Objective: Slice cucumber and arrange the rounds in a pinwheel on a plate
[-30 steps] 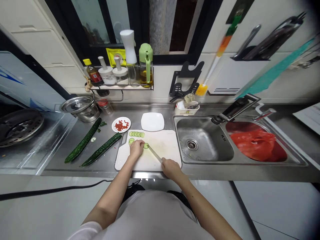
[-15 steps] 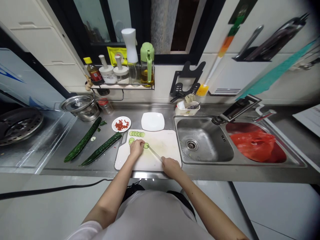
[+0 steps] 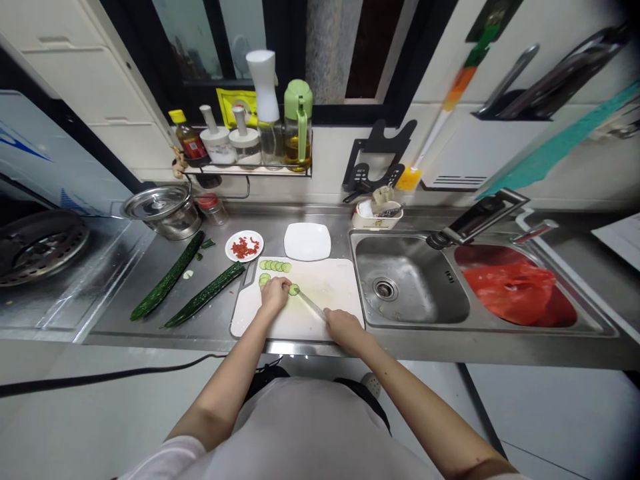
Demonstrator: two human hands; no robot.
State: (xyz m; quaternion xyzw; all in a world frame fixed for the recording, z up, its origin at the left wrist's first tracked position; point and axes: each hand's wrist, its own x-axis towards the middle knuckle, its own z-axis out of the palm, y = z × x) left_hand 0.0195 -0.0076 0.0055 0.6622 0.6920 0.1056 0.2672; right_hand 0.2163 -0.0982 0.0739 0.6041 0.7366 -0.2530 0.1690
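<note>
Cucumber piece (image 3: pixel 294 289): on the white cutting board (image 3: pixel 333 283), only its cut end showing past the left fingertips.
Left hand (image 3: pixel 274 293): curled over the piece, gripping it, probably to stop it rolling.
Knife (image 3: pixel 311 305): blade slants from the right hand (image 3: pixel 343 327) to the cut end, just beside the left fingers.
Right hand: closed round the knife handle, near the board's front edge.
Slices (image 3: pixel 275 265): rowed along the board's far edge, seemingly out of the blade's way.
Whole cucumbers (image 3: pixel 167 285): two on the steel surface (image 3: pixel 150 330), left of the board.

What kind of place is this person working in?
Most likely a home kitchen: a steel sink, a white cutting board with cucumber slices, and a shelf of oil and seasoning bottles.
</note>
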